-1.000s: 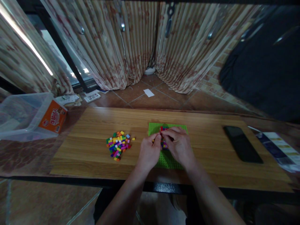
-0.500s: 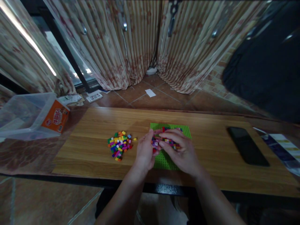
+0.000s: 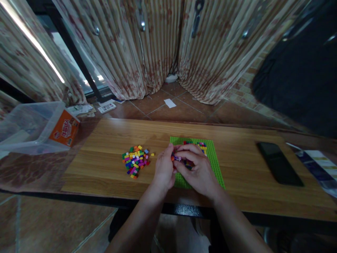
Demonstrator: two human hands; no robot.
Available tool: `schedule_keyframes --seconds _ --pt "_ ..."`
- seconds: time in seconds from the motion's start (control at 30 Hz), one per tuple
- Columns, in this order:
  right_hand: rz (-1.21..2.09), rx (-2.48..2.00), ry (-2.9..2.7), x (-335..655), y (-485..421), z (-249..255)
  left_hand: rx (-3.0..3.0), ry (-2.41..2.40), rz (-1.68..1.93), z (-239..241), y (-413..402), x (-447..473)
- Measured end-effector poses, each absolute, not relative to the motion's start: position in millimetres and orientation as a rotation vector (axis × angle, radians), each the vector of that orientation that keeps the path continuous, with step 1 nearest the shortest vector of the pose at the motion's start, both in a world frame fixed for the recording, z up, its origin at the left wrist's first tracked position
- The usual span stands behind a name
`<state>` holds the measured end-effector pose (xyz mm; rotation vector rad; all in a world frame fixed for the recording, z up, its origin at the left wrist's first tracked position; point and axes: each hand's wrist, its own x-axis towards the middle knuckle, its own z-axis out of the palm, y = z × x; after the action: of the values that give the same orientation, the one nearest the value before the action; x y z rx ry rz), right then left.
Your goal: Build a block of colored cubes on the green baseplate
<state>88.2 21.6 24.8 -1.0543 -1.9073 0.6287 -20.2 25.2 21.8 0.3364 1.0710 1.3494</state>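
Observation:
Both hands meet above a green baseplate (image 3: 217,172) on the wooden table. My left hand (image 3: 163,168) is curled around a few small toy bricks (image 3: 177,159), purple, orange and red. On the right side of those bricks, the fingertips of my right hand (image 3: 196,167) press in a pinch. Which brick each finger touches is too small to tell. Behind my right hand, coloured bricks (image 3: 203,147) sit on the baseplate, partly hidden by the fingers. A loose pile of mixed bricks (image 3: 135,161) lies left of my left hand, with a single yellow brick (image 3: 152,154) beside it.
A black phone (image 3: 279,163) lies on the right of the table (image 3: 242,151). A clear plastic bin (image 3: 31,130) with an orange label stands off the left end. Printed packaging (image 3: 318,168) lies at the right edge. Curtains hang beyond the table.
My right hand has drawn closer to my left, its fingers now tighter on the small bricks. More of the baseplate's right side shows. The view has shifted slightly.

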Motion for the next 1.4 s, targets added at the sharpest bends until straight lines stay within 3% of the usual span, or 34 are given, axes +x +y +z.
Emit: schedule_keyframes --seconds 0.4,0.73,1.0,1.4 --pt "0.539 -1.074 -1.965 89.6 22.1 27.1 0.350 1.066 1.395 19.1 25.8 -20.5" --pt "0.814 -1.052 -1.602 92.1 25.4 23.9 0.160 0.869 1.199 30.1 23.8 -25.9" --pt "0.859 -1.046 -1.503 99.7 31.9 20.6 0.333 0.787 1.141 35.6 17.8 -31.1" --pt "1.102 -1.088 -1.357 102.3 33.9 22.8 0.814 1.110 1.319 26.7 17.3 -22.7"
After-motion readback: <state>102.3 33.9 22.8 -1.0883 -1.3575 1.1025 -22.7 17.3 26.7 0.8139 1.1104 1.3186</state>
